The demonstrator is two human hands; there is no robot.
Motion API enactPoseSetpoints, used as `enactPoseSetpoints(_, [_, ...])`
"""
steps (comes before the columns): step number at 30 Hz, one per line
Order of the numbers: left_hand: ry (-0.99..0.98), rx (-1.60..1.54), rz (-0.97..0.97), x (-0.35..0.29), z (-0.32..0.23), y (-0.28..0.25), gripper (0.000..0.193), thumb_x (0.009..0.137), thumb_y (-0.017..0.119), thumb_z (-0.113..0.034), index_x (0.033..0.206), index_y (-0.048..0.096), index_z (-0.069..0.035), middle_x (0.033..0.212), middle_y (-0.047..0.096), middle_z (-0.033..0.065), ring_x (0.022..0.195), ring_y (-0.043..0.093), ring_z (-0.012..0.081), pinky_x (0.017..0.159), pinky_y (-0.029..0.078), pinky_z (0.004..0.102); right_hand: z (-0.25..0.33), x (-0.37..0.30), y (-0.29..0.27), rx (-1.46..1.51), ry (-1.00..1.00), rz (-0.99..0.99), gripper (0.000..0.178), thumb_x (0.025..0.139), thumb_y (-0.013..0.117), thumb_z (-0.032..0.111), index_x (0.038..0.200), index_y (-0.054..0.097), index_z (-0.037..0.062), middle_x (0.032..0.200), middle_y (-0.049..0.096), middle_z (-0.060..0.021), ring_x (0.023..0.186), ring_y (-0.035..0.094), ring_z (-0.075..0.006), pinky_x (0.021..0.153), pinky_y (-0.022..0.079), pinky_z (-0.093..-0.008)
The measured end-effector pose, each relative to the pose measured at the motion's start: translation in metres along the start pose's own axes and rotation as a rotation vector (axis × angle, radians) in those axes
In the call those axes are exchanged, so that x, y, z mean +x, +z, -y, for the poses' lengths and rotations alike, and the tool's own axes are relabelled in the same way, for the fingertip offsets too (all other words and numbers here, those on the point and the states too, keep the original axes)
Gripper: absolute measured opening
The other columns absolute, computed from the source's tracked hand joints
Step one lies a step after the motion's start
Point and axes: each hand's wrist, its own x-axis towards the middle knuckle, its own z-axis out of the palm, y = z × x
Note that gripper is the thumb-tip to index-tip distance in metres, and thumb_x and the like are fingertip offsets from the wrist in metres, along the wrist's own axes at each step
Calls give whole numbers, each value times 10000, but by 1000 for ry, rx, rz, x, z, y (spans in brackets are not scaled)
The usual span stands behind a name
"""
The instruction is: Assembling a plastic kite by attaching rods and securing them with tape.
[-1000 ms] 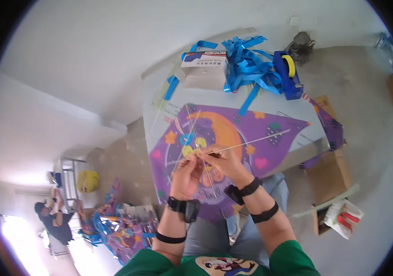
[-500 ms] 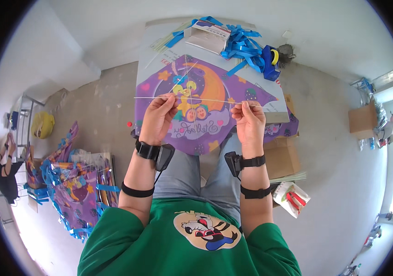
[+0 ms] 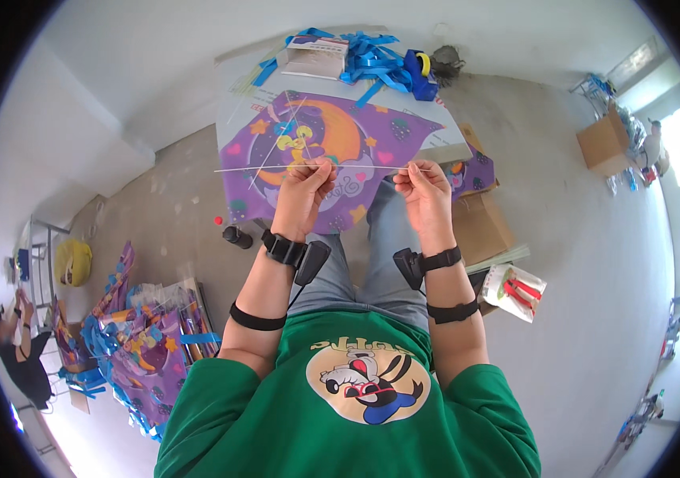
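Observation:
A purple kite (image 3: 341,131) with a cartoon figure and an orange moon lies spread on a pale board (image 3: 236,76) in front of my legs. Thin white rods cross over it. One long, thin white rod (image 3: 246,169) runs sideways above the lower half of the kite, and both hands pinch it. My left hand (image 3: 306,191) has thumb and fingers closed on the rod near the kite's middle. Farther right, my right hand (image 3: 426,195) pinches the rod near its right end. Its exact tip is hard to make out there.
Past the kite are an open white box (image 3: 316,60), tangled blue ribbons (image 3: 376,64) and a blue tape dispenser (image 3: 420,76). Stacked kites (image 3: 145,350) stand at left, a black bottle (image 3: 236,237) nearer. Cardboard (image 3: 483,227) lies at right. A person (image 3: 25,354) works far left.
My left hand has shifted right along the rod, closing the gap between my hands. The whole view has swung a little, so the board and kite appear farther left and higher.

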Motion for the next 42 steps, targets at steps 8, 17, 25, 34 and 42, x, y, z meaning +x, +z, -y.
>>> enactPoseSetpoints(8, [-125,475,189,60,49,-12,355,874,616,-225,1126,548,16,1028,606,102,932,590,173,807,474,292,8,11,-74,-172,-21,-152,21,866,576,22,875,568,4,851,640,-114,724,633,-189,637,522,-276])
enactPoseSetpoints(17, [-26,2003,233,132,112,-97,704,852,498,-517,1419,265,-170,1488,148,180,1367,142,389,1051,190,579,-11,60,-132,-311,133,-249,43,857,592,20,879,562,-2,855,637,-122,741,635,-195,662,534,-273])
enactPoseSetpoints(25, [6,2076,326,98,96,-138,653,853,523,-481,1408,290,-226,1501,147,122,1379,127,356,1043,177,611,-49,135,-163,-198,327,-246,79,855,599,32,881,528,8,847,623,-121,729,628,-191,655,538,-276])
enactPoseSetpoints(34, [-89,2093,316,104,71,-114,559,836,586,-361,1322,407,-151,1428,298,139,1333,243,350,1040,227,576,-72,204,-212,-1355,-50,-269,187,777,687,206,750,623,33,730,619,-78,707,604,-220,627,471,-341])
enactPoseSetpoints(42, [187,1818,466,195,102,-58,389,850,553,-161,1207,495,-15,1301,433,174,1216,407,325,1003,359,431,-67,225,-227,-1670,-219,-189,157,774,662,243,785,652,87,787,603,-71,820,572,-284,724,456,-375])
